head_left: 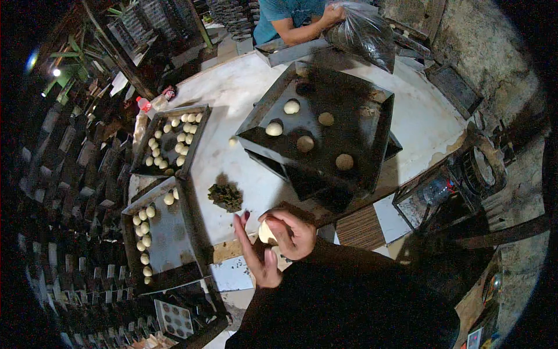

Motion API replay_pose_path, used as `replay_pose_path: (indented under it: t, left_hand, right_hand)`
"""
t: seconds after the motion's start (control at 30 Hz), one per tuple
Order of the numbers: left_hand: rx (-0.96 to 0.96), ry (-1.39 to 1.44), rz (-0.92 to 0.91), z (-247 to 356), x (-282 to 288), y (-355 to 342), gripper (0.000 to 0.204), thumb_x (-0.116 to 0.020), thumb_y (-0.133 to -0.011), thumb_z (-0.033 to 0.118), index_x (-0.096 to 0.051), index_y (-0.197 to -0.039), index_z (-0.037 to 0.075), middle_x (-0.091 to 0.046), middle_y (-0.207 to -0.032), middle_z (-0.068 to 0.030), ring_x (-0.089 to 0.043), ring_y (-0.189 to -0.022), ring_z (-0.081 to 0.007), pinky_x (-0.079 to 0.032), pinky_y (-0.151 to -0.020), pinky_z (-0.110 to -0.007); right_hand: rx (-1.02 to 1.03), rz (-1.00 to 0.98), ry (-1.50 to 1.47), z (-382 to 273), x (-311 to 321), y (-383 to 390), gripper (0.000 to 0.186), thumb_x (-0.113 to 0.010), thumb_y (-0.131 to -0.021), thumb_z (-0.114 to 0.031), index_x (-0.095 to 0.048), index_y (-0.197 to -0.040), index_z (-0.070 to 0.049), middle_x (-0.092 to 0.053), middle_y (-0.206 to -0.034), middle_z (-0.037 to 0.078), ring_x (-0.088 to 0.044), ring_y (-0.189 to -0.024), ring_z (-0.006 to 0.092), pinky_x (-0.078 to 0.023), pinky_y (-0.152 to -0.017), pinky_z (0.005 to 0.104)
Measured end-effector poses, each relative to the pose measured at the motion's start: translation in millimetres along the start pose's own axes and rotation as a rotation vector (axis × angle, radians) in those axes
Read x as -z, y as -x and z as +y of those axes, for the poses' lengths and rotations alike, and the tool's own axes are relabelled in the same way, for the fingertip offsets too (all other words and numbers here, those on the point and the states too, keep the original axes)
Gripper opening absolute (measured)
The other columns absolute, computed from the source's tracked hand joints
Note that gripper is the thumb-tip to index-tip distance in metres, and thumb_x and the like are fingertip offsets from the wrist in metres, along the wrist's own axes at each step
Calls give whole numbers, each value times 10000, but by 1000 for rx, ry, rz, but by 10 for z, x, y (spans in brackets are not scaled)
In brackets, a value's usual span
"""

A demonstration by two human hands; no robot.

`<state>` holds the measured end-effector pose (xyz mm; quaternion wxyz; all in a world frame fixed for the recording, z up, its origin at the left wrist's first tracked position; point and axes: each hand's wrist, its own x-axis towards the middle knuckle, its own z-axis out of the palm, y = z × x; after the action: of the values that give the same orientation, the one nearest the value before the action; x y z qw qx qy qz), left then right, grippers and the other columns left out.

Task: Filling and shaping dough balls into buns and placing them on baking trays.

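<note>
A pale dough ball (266, 234) sits between my two hands, near the front edge of the table. My right hand (295, 234) curls its fingers around the ball from the right. Upright beside it, my left hand (256, 256) is open, with straight fingers and its palm turned toward the ball. Just beyond my fingertips lies a small heap of dark green-brown filling (225, 198) on the white tabletop (215, 145). Whether my left palm touches the ball cannot be made out.
To the left stand two dark trays, a far one (200, 131) and a near one (195, 256), both holding several dough balls. A large stacked dark tray (388, 134) at centre right carries two pale balls and several browner rounds. Across the table a person (290, 26) grips a plastic bag (363, 38).
</note>
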<state>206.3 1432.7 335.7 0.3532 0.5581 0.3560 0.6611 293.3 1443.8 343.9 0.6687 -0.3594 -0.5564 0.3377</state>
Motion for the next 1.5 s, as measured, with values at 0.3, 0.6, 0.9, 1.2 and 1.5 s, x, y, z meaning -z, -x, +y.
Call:
replay_pose_path:
  t: [0.3, 0.6, 0.9, 1.2, 1.5]
  left_hand:
    - [424, -98, 142, 306, 1608, 293, 293, -521, -949, 233, -619, -984, -41, -634, -817, -57, -537, -719, -87, -420, -630, -230]
    - [1064, 470, 194, 115, 2482, 413, 267, -562, -924, 255, -608, -1032, 15, -658, -894, -71, -582, -661, -87, -486, -580, -211]
    - [831, 432, 448, -278, 2513, -129, 339, -616, -882, 278, -621, -1008, -36, -665, -901, -124, -620, -656, -122, -467, -494, -209]
    - [844, 229, 461, -647, 2069, -984, 361, -648, -846, 280, -616, -1003, -43, -651, -919, -92, -616, -811, -169, -473, -720, -288]
    - [1043, -5, 293, -1190, 2002, -979, 407, -641, -867, 315, -581, -1116, -2, -620, -1032, -102, -577, -905, -175, -462, -791, -298]
  right_hand:
    - [555, -111, 465, 657, -1395, 436, 221, -538, -908, -183, -556, -1029, 1, -585, -877, 156, -578, -879, 312, -455, -683, 405]
    - [-412, -349, -190, 924, -1878, 701, 234, -471, -955, -236, -584, -982, -33, -548, -791, 43, -515, -694, 136, -421, -654, 279]
    - [-165, -451, 487, 2782, -485, -632, 315, -635, -853, -323, -664, -1022, -59, -660, -768, 59, -631, -731, 147, -493, -621, 301]
    - [-133, -960, 909, 3484, -540, -950, 443, -620, -782, -184, -572, -1210, -80, -647, -1083, 121, -620, -972, 253, -465, -913, 377]
    - [-839, -153, -615, 2177, -766, -1018, 403, -609, -800, 9, -570, -1199, -26, -664, -1049, 92, -635, -937, 180, -490, -861, 340]
